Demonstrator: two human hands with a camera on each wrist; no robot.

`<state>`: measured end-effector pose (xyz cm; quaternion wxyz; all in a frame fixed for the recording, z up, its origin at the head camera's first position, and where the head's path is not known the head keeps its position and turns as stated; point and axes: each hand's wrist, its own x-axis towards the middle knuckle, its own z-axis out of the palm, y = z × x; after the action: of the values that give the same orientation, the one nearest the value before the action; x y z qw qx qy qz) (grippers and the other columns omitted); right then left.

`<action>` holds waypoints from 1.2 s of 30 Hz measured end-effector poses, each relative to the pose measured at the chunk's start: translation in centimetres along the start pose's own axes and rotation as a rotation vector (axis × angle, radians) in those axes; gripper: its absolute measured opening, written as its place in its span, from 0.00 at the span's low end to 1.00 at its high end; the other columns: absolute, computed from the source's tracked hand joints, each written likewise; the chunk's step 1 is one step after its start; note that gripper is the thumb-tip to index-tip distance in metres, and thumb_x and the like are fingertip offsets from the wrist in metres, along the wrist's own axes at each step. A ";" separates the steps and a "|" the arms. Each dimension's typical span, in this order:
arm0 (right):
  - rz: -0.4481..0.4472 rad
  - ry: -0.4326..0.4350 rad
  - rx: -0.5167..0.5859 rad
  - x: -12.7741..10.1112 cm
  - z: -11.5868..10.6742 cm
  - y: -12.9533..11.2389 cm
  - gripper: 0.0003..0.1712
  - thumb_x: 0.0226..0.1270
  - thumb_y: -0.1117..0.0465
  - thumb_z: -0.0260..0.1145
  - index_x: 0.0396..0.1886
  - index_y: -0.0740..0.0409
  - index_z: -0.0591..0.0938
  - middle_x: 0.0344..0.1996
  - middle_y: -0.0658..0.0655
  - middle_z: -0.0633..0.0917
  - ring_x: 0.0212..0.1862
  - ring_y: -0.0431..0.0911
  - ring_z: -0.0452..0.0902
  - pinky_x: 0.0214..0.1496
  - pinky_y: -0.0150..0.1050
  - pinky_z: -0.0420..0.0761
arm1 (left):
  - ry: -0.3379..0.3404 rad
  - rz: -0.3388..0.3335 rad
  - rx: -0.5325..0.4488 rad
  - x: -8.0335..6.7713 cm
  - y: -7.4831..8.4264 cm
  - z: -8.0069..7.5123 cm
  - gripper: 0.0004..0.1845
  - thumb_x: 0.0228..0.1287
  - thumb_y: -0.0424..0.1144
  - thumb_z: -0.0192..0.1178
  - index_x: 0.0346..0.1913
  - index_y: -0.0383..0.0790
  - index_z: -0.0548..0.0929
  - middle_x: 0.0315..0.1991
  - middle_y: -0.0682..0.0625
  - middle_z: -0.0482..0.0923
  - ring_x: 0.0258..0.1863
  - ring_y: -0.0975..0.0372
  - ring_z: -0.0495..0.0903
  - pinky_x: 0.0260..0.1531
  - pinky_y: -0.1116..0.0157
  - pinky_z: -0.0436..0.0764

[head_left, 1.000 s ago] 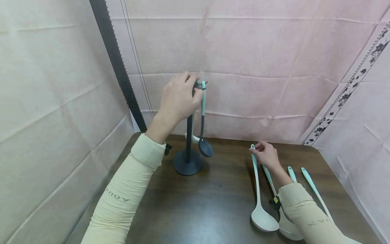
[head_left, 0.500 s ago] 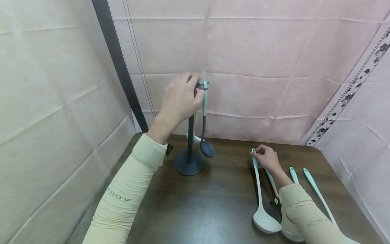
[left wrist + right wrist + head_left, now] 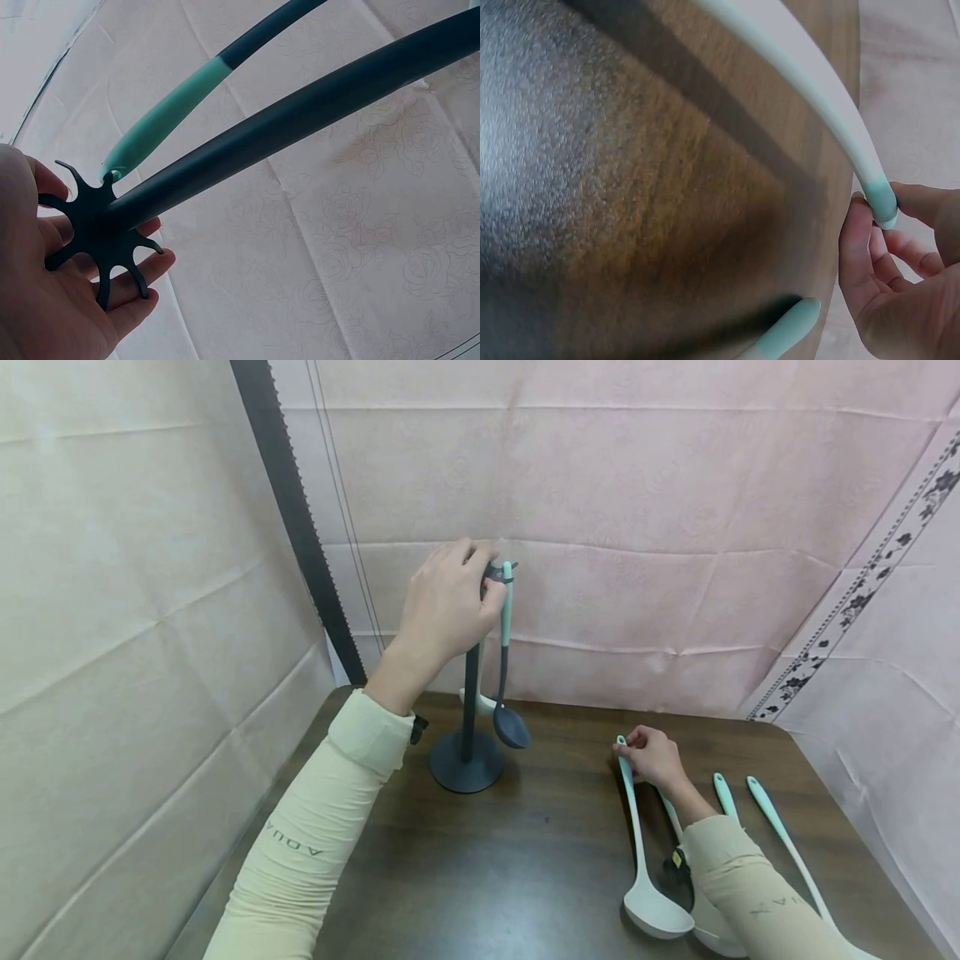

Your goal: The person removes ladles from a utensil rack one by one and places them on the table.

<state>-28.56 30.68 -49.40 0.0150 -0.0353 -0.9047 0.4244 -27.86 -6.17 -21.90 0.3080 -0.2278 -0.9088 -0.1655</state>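
My left hand (image 3: 446, 597) grips the top of a dark utensil stand (image 3: 467, 766). In the left wrist view its fingers lie around the hooked ring (image 3: 101, 229). A dark ladle (image 3: 512, 727) with a mint handle hangs from a hook, and behind the pole hangs a white utensil (image 3: 486, 703), mostly hidden. At the right, my right hand (image 3: 654, 758) pinches the mint handle end of a white ladle (image 3: 657, 910) between thumb and fingers. The handle end is raised off the table; the bowl is low, and whether it touches the table I cannot tell.
Several white utensils with mint handles lie on the brown table (image 3: 525, 877) at the right: one utensil (image 3: 716, 928) beside the ladle, another handle (image 3: 724, 793), and a long one (image 3: 783, 827). My right forearm partly covers them. Pale cloth (image 3: 600, 485) hangs behind the table.
My right hand has lowered slightly, towards the near side, with the ladle's handle end; the bowl has shifted slightly. My left hand stays on the stand. The view has shifted a little.
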 end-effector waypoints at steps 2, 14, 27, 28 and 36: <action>0.005 -0.009 -0.010 0.0 0.1 0.1 0.14 0.75 0.58 0.70 0.43 0.65 0.79 0.37 0.63 0.81 0.30 0.49 0.82 0.28 0.43 0.88 | 0.000 0.002 0.001 0.0 0.0 0.0 0.26 0.74 0.46 0.48 0.69 0.44 0.81 0.61 0.47 0.80 0.64 0.51 0.77 0.64 0.53 0.76; 0.050 -0.062 -0.050 0.5 0.7 0.9 0.14 0.73 0.59 0.71 0.41 0.66 0.78 0.36 0.63 0.81 0.27 0.48 0.82 0.26 0.43 0.87 | -0.002 0.008 0.004 0.0 0.0 0.1 0.27 0.73 0.46 0.47 0.70 0.44 0.80 0.62 0.47 0.79 0.66 0.51 0.76 0.67 0.53 0.74; 0.006 -0.079 -0.121 0.9 1.3 1.5 0.15 0.72 0.59 0.72 0.36 0.64 0.76 0.30 0.61 0.81 0.23 0.48 0.81 0.24 0.42 0.86 | -0.012 0.008 0.015 0.0 0.0 -0.2 0.27 0.74 0.46 0.46 0.70 0.44 0.80 0.63 0.47 0.79 0.67 0.52 0.76 0.69 0.53 0.73; 0.003 -0.081 -0.131 0.9 1.4 1.4 0.15 0.72 0.59 0.72 0.36 0.64 0.76 0.29 0.61 0.80 0.23 0.48 0.81 0.24 0.42 0.86 | -0.011 0.007 0.013 0.0 0.0 -0.2 0.27 0.74 0.46 0.46 0.70 0.44 0.80 0.63 0.47 0.79 0.67 0.52 0.76 0.68 0.54 0.73; 0.007 -0.078 -0.164 0.8 1.7 1.2 0.16 0.72 0.60 0.72 0.35 0.64 0.74 0.29 0.62 0.79 0.25 0.50 0.79 0.24 0.41 0.86 | -0.006 0.009 0.009 -0.1 0.1 -0.1 0.26 0.74 0.46 0.47 0.69 0.44 0.81 0.62 0.47 0.80 0.64 0.53 0.77 0.67 0.54 0.74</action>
<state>-29.36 30.14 -51.40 -0.0248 -0.0231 -0.9362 0.3498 -27.67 -6.23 -21.87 0.3071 -0.2311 -0.9093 -0.1594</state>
